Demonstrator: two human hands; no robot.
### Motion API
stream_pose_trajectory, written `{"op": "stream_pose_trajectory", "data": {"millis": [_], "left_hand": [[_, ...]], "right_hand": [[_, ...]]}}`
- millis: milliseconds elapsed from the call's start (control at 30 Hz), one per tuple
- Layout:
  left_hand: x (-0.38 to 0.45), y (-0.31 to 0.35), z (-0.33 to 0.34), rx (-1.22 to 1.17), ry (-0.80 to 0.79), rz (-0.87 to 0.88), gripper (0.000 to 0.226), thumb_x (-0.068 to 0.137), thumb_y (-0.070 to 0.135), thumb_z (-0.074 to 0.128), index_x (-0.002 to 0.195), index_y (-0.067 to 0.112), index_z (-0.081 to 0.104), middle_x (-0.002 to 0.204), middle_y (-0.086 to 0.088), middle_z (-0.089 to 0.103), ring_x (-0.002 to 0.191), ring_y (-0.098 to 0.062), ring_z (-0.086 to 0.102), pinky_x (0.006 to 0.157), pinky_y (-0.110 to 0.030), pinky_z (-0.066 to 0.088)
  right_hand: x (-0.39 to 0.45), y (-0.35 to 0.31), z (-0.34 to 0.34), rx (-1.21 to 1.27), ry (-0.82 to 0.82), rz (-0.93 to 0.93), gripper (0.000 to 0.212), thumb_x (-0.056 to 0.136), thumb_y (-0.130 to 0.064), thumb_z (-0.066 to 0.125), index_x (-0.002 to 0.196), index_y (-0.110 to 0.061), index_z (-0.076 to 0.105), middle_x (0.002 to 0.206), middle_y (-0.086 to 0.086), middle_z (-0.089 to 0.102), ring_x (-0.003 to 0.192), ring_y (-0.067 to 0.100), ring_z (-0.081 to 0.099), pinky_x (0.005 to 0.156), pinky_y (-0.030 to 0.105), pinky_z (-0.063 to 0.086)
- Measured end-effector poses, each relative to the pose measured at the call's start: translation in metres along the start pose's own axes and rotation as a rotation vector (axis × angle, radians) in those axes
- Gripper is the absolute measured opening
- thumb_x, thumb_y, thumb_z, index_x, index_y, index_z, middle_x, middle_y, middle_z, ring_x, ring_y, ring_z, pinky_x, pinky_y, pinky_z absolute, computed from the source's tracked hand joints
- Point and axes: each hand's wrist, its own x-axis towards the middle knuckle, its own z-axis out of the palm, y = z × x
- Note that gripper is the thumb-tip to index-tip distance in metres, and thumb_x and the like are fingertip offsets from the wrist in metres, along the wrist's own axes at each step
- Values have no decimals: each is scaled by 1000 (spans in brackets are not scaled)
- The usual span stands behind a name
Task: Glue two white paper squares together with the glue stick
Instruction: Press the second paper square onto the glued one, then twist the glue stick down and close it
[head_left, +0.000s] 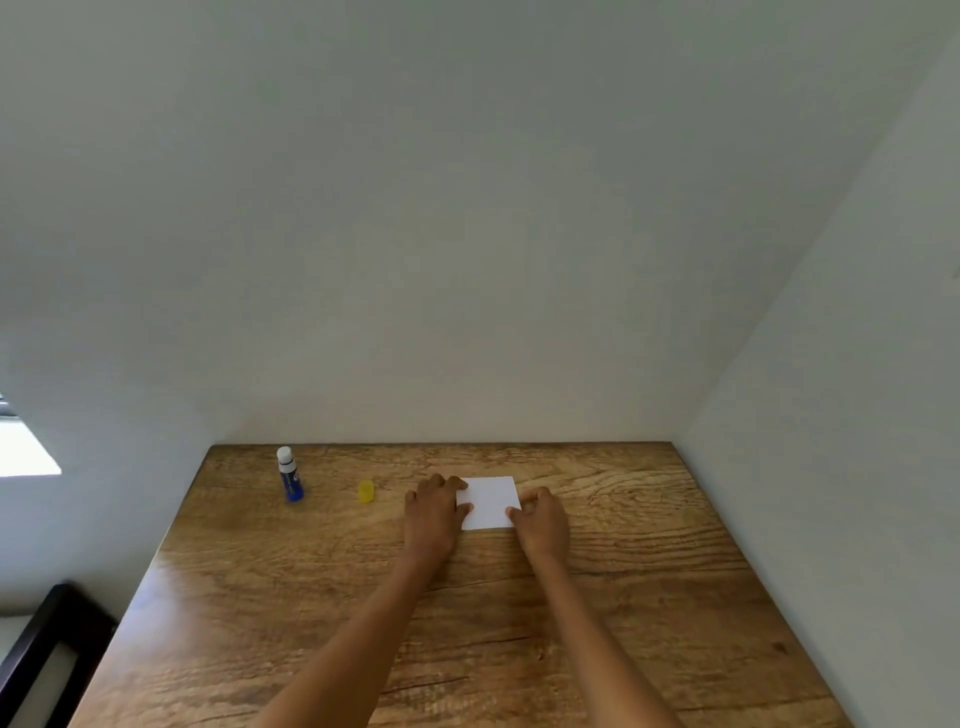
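At the far left, near the 9 o'clock edge of the picture, we saw a bright window patch (23, 452), and below it, toward 8 o'clock, the dark frame of some furniture (36, 654) that we could not identify. The wooden table (519, 623) filled the lower half, pushed into a corner of pale walls (467, 234).

On the table's far left corner, at about 10 o'clock from the paper, stood the glue stick (290, 474) — a blue tube, upright, uncapped, its pale tip showing. To its right, well apart from it and lying on the wood at 9 o'clock from the paper, was a small yellow cap (366, 491).

Next came our left hand (434, 512), palm down, fingers bent with their tips over the left edge of the white paper square (489, 501); it seemed to press or pinch that edge, though we could not tell which. The paper lay flat near the far middle of the table. We saw only one white square — whether a second lay exactly under it we could not tell.

At the paper's 3 o'clock edge was our right hand (540, 519), fingers curled, thumb and fingertips touching the right edge and lower right corner. Both bare forearms reached in from 6 o'clock
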Motion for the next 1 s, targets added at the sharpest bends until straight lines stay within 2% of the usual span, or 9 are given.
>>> {"op": "stream_pose_trajectory", "data": {"millis": [200,267,367,500,600,733,833,900,1000], "left_hand": [[-10,0,-6,-34,108,10,31,95,31,48,123,19,54,124,-6,49,118,-24,47,97,-37,38],[-24,-3,-14,-53,199,36,28,96,28,44,120,18,56,122,-6,52,114,-24,49,92,-36,39],[-52,-13,-27,-129,365,38,21,96,22,44,110,16,58,113,-6,58,104,-25,54,85,-36,42],[-77,-44,-50,-415,577,-270,11,94,17,47,99,7,51,101,-12,55,95,-31,54,80,-40,44],[-75,-77,-72,-533,657,-482,28,93,20,52,112,2,46,114,-17,50,104,-33,52,88,-45,46],[-59,-117,-95,-558,591,-449,56,88,16,61,136,1,35,138,-16,40,127,-29,40,101,-40,40],[-43,-136,-100,-600,489,-434,63,87,17,64,140,4,34,144,-14,41,134,-28,37,108,-40,36],[-33,-144,-99,-599,449,-414,56,85,15,65,136,5,42,138,-13,50,127,-28,47,103,-41,42],[-27,-146,-100,-630,458,-391,33,84,10,65,116,9,61,115,-11,66,105,-22,63,84,-30,48]], "right_hand": [[-13,-9,-2,22,98,-41,28,88,-21,61,111,-7,53,119,12,51,100,25,57,73,26,42],[-25,-16,4,88,150,-154,22,90,-17,58,109,-7,54,117,12,51,100,24,57,72,26,43],[-47,-38,24,83,84,-332,16,91,-15,54,106,-10,55,110,8,56,95,21,58,69,25,42],[-75,-87,67,92,-91,-513,16,89,-12,53,104,-13,56,110,3,56,91,17,58,71,28,45],[-90,-118,103,92,-234,-554,25,89,-15,53,114,-14,53,121,3,50,94,19,60,77,34,51],[-95,-141,138,114,-344,-513,36,91,-19,53,125,-14,47,130,4,44,109,21,56,88,38,50],[-91,-147,153,132,-346,-459,36,91,-17,50,127,-13,45,130,6,44,114,21,53,88,34,47],[-87,-147,158,133,-351,-456,35,91,-14,48,126,-13,45,129,7,44,113,21,53,86,29,44],[-83,-146,160,133,-376,-459,35,92,-13,48,126,-14,45,129,6,44,114,20,52,85,26,42]]}}
